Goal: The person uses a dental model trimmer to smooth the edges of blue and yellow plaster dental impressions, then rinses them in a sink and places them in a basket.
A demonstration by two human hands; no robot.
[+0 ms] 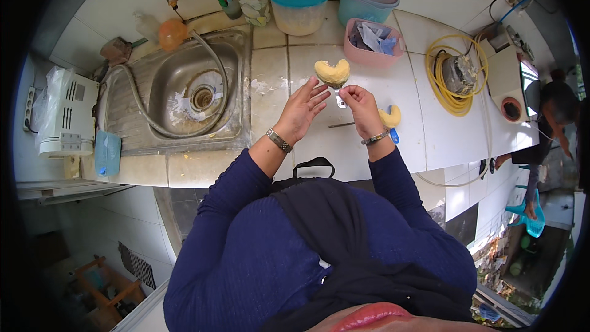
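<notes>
A thick yellow crescent-shaped piece [332,72] with a darker green underside is in front of me, just beyond my fingertips; whether it rests on the counter I cannot tell. My left hand [302,109] is open beside it, palm turned inward and fingers stretched. My right hand [361,109] is closed in a pinch near its lower edge, and what the fingertips hold is hard to make out. Close to that pinch shows a small whitish flat piece with a round hole [341,102]. Partly behind my right wrist lie a second yellow curved piece [391,116] and a blue handle [394,137]. A thin dark blade or rod [342,125] sticks out to the left.
At left is a steel sink [161,89] with a grey hose [222,80]. Along the wall stand a teal-lidded tub [299,11], a lilac-lidded bucket [369,0] and a pink container [375,55]. A coiled yellow hose [455,106] lies right. Another person [547,123] is at far right.
</notes>
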